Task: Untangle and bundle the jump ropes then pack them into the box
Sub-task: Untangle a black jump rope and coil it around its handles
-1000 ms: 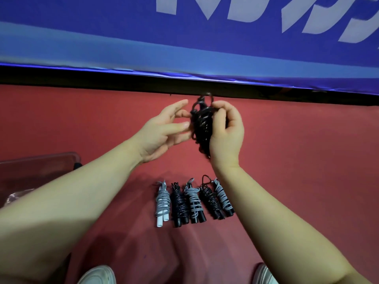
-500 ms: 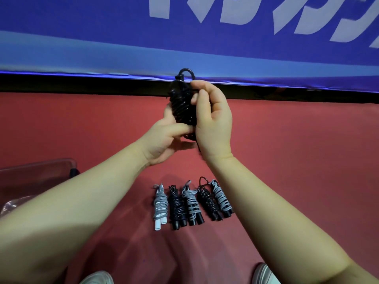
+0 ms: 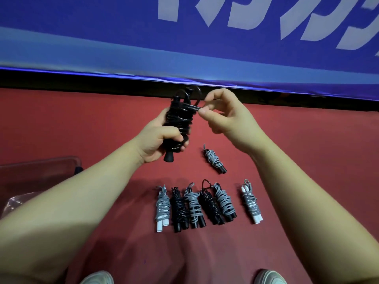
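seven wound jump-rope bundles (image 3: 193,206), grey or black cord round paired handles, lie on the red floor (image 3: 307,160), none yet packed into the clear plastic box (image 3: 61,160) at the left edge. beyond them the left hand (image 3: 160,140) clasps an eighth, a glossy black rope bundle (image 3: 178,121), upright in the air, while the right hand (image 3: 223,115) pinches its loose cord end (image 3: 192,107), probably to tuck it in; all the packing remains.

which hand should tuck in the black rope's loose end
Right, probably. The right hand pinches the loose end at the top of the black bundle; the left hand grips that bundle, steadying it.
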A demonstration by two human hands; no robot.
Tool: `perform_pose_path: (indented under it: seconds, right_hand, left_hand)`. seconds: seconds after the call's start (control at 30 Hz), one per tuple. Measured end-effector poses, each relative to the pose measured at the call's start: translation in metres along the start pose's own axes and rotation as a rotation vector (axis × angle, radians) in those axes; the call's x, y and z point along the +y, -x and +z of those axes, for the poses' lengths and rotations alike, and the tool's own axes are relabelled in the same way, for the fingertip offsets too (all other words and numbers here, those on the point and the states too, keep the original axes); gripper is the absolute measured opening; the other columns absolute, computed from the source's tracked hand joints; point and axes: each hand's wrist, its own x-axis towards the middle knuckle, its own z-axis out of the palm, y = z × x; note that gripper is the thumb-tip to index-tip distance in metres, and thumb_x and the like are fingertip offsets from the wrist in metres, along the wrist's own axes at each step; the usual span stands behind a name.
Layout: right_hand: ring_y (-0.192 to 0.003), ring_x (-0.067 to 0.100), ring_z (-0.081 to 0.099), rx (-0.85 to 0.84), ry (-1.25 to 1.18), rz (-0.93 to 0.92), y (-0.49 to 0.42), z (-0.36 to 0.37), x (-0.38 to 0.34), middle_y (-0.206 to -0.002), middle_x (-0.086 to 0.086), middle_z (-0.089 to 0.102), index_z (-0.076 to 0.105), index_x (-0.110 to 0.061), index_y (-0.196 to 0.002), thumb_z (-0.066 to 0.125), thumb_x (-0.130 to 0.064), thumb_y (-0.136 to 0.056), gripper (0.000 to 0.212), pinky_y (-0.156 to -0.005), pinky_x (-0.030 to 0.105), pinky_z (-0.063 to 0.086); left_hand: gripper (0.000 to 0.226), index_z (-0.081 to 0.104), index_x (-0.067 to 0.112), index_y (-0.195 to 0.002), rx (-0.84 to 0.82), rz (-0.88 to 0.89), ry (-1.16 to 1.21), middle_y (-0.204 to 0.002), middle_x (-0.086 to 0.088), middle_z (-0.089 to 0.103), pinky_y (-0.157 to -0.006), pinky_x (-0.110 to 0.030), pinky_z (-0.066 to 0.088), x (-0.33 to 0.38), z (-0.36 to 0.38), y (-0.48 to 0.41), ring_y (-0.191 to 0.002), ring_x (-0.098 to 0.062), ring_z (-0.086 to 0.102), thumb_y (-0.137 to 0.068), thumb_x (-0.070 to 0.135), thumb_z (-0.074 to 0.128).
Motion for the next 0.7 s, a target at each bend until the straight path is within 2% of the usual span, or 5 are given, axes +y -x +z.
perform_pose_path:
  seconds: [0.17,0.37,0.47,0.6,0.7]
  right_hand:
    - [-0.045,0.006,0.038,-0.021,-0.473,0.228,-0.006,0.005,0.01,-0.055,-0.005,0.05,0.05,-0.014,-0.075,0.073,-0.004,-0.07,0.025,-0.045,0.016,0.032]
    - [-0.051,0.003,0.053,0.13,-1.157,0.587,-0.006,0.019,0.006,-0.066,0.004,0.066,0.062,-0.003,-0.085,0.061,-0.003,-0.068,0.018,-0.048,0.009,0.04]
    - [-0.055,0.007,0.056,0.237,-1.331,0.623,-0.008,0.026,0.006,-0.072,0.013,0.067,0.065,0.007,-0.076,0.057,-0.004,-0.082,0.015,-0.05,0.008,0.043]
    - [-0.074,0.013,0.054,0.308,-1.542,0.536,-0.013,0.025,0.009,-0.092,0.019,0.063,0.051,0.003,-0.116,0.06,0.002,-0.071,0.045,-0.052,0.016,0.049]
    - [-0.079,0.013,0.055,0.328,-1.588,0.491,-0.015,0.027,0.01,-0.091,0.017,0.063,0.05,0.003,-0.118,0.061,0.0,-0.068,0.05,-0.051,0.018,0.05]
  left_hand:
    - [0.067,0.045,0.017,-0.11,-0.254,-0.087,0.065,-0.077,-0.015,0.055,-0.054,-0.031,0.044,0.005,-0.004,0.001,-0.061,-0.028,0.053,-0.046,0.001,0.058]
    - [0.064,0.046,0.016,-0.106,-0.248,-0.088,-0.074,-0.076,-0.015,0.055,-0.052,-0.032,0.043,0.003,-0.006,0.001,-0.061,-0.029,0.052,-0.047,-0.007,0.057]
    - [0.062,0.046,0.015,-0.111,-0.155,-0.059,-0.07,-0.076,-0.013,0.056,-0.053,-0.032,0.044,0.0,-0.003,0.0,-0.061,-0.028,0.055,-0.055,-0.012,0.047]
    - [0.053,0.046,0.018,-0.101,-0.093,-0.036,-0.05,-0.078,-0.014,0.055,-0.055,-0.033,0.044,0.003,-0.002,-0.004,-0.062,-0.028,0.054,-0.056,-0.011,0.046]
    - [0.055,0.046,0.019,-0.103,-0.089,-0.039,-0.052,-0.079,-0.015,0.056,-0.055,-0.034,0.045,0.004,-0.003,-0.005,-0.063,-0.028,0.055,-0.057,-0.011,0.047]
